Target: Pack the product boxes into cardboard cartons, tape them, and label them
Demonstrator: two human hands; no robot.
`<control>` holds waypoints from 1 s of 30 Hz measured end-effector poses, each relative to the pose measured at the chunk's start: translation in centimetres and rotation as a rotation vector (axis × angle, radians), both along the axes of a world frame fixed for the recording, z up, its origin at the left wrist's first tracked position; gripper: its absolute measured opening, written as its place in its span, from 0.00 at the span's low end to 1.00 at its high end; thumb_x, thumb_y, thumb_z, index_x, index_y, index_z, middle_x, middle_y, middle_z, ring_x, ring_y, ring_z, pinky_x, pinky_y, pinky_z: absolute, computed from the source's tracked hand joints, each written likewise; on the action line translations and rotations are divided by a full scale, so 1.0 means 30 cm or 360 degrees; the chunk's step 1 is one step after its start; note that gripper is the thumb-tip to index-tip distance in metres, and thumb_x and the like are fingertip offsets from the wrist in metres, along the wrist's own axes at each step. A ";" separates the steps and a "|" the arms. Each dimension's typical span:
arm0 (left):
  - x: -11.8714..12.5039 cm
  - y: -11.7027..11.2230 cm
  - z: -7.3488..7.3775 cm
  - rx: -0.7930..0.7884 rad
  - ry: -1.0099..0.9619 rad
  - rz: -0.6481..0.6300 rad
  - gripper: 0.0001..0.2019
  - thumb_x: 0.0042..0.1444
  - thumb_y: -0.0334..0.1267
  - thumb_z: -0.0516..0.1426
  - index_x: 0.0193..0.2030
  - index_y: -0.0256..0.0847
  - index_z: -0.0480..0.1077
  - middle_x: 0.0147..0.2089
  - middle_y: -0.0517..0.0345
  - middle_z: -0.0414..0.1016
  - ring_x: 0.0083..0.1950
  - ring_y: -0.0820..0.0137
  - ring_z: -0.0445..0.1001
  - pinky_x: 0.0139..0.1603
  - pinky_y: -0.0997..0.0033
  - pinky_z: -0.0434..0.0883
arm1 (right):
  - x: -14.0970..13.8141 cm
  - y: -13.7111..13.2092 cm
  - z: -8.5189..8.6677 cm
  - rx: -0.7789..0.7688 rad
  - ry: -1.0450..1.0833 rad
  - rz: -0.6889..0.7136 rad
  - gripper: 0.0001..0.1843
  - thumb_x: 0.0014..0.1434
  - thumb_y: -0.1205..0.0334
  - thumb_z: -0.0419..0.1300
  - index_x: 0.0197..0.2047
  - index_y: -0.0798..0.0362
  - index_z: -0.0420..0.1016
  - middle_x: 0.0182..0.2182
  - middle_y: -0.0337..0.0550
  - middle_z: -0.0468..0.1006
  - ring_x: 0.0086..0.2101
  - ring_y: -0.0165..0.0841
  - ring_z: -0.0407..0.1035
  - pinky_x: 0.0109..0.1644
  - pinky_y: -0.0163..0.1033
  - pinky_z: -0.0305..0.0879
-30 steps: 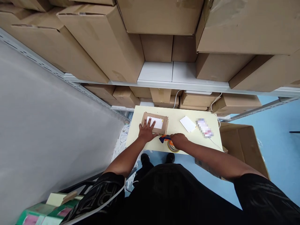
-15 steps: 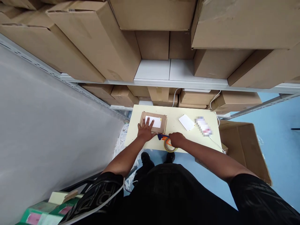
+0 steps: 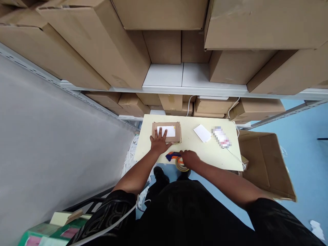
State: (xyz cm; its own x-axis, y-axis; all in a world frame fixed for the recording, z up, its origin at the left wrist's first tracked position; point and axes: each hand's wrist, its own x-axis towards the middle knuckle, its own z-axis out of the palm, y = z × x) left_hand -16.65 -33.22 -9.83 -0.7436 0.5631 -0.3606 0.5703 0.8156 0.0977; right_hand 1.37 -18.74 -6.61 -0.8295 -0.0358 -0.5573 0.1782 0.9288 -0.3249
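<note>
A flat cardboard parcel point(image 3: 175, 139) with a white label point(image 3: 167, 131) lies at the left of the cream tabletop. Spread over its front part, my left hand point(image 3: 159, 143) presses flat with fingers apart, partly covering the label. My right hand point(image 3: 189, 159) is closed around a blue and orange tape dispenser point(image 3: 172, 155), just in front of the parcel and apart from it. The dispenser's roll of tape point(image 3: 180, 165) hangs below my fingers at the table's front edge. The dispenser's grip is hidden in my hand.
On the cream table point(image 3: 188, 145) lie a white card point(image 3: 202, 133) and a blurred-out object point(image 3: 221, 137) with a white cable. Shelves of cardboard boxes point(image 3: 164, 15) rise behind. An open carton point(image 3: 263, 164) stands on the floor at right; a grey wall point(image 3: 56, 136) bounds the left.
My right hand has drawn the tape dispenser back from the parcel's front edge toward my body. My left hand stays on the parcel, which now sits a little straighter.
</note>
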 end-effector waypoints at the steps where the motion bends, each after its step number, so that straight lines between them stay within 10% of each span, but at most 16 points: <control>1: -0.001 -0.003 -0.001 0.0002 0.0001 0.0005 0.51 0.60 0.71 0.50 0.81 0.49 0.36 0.83 0.49 0.22 0.80 0.37 0.21 0.71 0.25 0.42 | 0.005 0.056 -0.008 0.0044 0.0002 -0.0059 0.25 0.62 0.70 0.57 0.62 0.57 0.69 0.49 0.62 0.80 0.49 0.49 0.77 0.46 0.45 0.69; 6: -0.004 -0.015 0.002 -0.0001 -0.0013 -0.0025 0.50 0.60 0.72 0.47 0.81 0.49 0.36 0.83 0.48 0.22 0.80 0.36 0.22 0.70 0.24 0.43 | 0.136 0.259 -0.076 -0.0032 -0.0092 -0.0739 0.22 0.61 0.67 0.55 0.58 0.51 0.72 0.44 0.53 0.82 0.44 0.44 0.78 0.40 0.40 0.64; 12: -0.024 -0.021 0.010 -0.0035 -0.0055 -0.0069 0.51 0.59 0.73 0.48 0.81 0.49 0.35 0.82 0.47 0.21 0.80 0.36 0.23 0.69 0.24 0.45 | 0.259 0.288 -0.225 -0.0039 -0.0123 -0.1405 0.16 0.65 0.59 0.53 0.53 0.53 0.74 0.42 0.53 0.82 0.43 0.44 0.78 0.39 0.40 0.65; 19: -0.077 -0.044 0.080 0.0008 -0.0223 -0.0150 0.50 0.58 0.64 0.57 0.81 0.49 0.42 0.83 0.48 0.27 0.81 0.38 0.29 0.70 0.29 0.54 | 0.186 0.284 -0.257 -0.0014 -0.0037 -0.1493 0.20 0.64 0.53 0.57 0.53 0.57 0.75 0.53 0.59 0.76 0.47 0.42 0.77 0.42 0.38 0.68; 23: -0.133 -0.147 0.094 0.0454 -0.0275 -0.0133 0.39 0.60 0.52 0.59 0.76 0.41 0.57 0.82 0.45 0.41 0.81 0.50 0.41 0.77 0.47 0.53 | 0.181 0.255 -0.214 0.0122 0.0173 -0.1435 0.25 0.63 0.51 0.59 0.58 0.57 0.74 0.54 0.59 0.75 0.54 0.47 0.73 0.52 0.42 0.69; 30: -0.189 -0.358 -0.024 0.1042 -0.0857 0.0630 0.46 0.58 0.41 0.63 0.79 0.39 0.46 0.79 0.36 0.50 0.71 0.54 0.68 0.68 0.56 0.69 | -0.032 0.076 -0.132 -0.0380 0.0454 -0.1352 0.34 0.61 0.60 0.57 0.71 0.51 0.63 0.65 0.53 0.70 0.60 0.42 0.70 0.62 0.44 0.65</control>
